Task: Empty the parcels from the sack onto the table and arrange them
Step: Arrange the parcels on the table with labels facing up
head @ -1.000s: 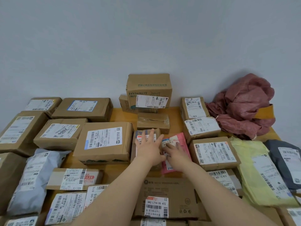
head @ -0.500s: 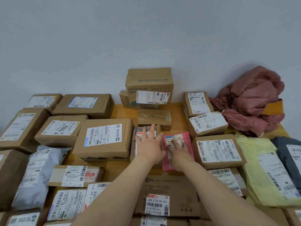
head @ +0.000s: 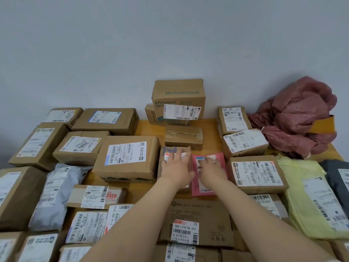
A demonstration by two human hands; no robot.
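Note:
Several brown cardboard parcels and soft mailers cover the wooden table (head: 145, 125). My left hand (head: 176, 168) lies flat with spread fingers on a small brown parcel (head: 169, 148) at the middle. Right beside it, my right hand (head: 212, 170) presses flat on a pink parcel (head: 220, 157) that touches the brown one. The crumpled dark red sack (head: 300, 114) lies at the back right against the wall.
A tall HYNAUT box (head: 178, 97) stands at the back centre with a taped box (head: 184, 137) in front of it. A yellow mailer (head: 309, 195) and a dark grey mailer (head: 338, 174) lie at the right. A grey-white mailer (head: 54, 193) lies at the left.
Both hands stay on the same two parcels. The pink parcel has been straightened, so it now lies closer alongside the small brown one.

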